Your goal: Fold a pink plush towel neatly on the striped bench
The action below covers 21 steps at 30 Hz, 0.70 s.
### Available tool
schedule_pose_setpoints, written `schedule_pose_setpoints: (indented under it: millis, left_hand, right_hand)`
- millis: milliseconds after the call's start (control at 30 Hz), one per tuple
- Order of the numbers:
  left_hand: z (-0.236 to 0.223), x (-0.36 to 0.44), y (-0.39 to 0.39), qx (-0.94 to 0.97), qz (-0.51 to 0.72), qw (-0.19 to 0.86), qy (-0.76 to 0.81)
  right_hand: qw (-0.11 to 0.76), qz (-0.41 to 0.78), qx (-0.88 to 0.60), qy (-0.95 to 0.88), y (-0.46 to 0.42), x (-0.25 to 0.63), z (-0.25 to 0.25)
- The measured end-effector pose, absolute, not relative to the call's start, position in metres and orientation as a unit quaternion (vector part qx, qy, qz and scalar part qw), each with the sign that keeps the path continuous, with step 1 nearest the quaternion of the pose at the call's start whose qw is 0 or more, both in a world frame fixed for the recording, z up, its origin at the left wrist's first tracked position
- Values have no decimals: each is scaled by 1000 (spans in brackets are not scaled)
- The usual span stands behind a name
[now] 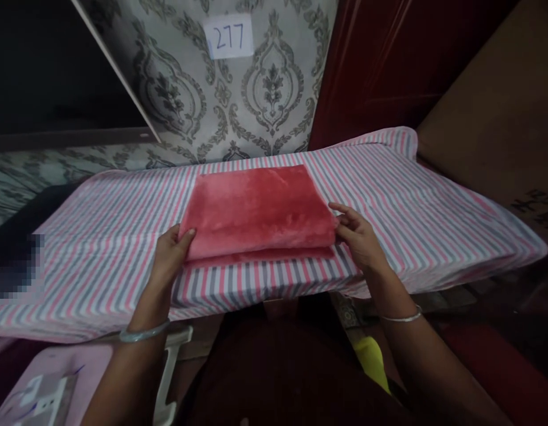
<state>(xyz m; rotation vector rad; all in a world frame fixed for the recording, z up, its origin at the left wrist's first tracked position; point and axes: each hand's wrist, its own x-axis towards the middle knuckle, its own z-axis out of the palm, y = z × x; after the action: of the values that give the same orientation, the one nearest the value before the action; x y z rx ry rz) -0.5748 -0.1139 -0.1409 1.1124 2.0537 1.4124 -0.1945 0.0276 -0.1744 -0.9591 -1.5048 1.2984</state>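
The red cloth [256, 207] lies folded in front of you on the striped bench cover [109, 236], near the cover's front edge. Its plush looks soft, limp and light, with nothing fragile about it. The layers could sag or slip if you take only the top one, so hold it near both front corners, thumbs above, fingers under every layer. Your left hand [169, 251] pinches the left edge near its front corner, thumb on top. Your right hand [357, 236] meets the right edge, index finger extended; whether those fingers grip, I cannot tell. Beyond, a paper sign [229, 36] marks the wall [220, 94].
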Motion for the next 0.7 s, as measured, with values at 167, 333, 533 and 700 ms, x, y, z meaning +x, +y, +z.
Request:
schedule_pose_setpoints:
  millis: [167,333,533,700]
  left_hand:
    - [-160,-585,-122,379,528,239,722]
    - [-156,-590,-131,295,569,257,723]
    - [-142,-591,-112,265,562,358,697]
    - [-137,-582,-119,248,576,431,649]
  right_hand:
    - [402,521,-425,-622,22,-187,-203]
    - [410,470,-493,-606,19,-178,-206]
    - [338,438,-522,-649,30,-195,-192]
    - [373,552,-454,-592,34,-210,-193]
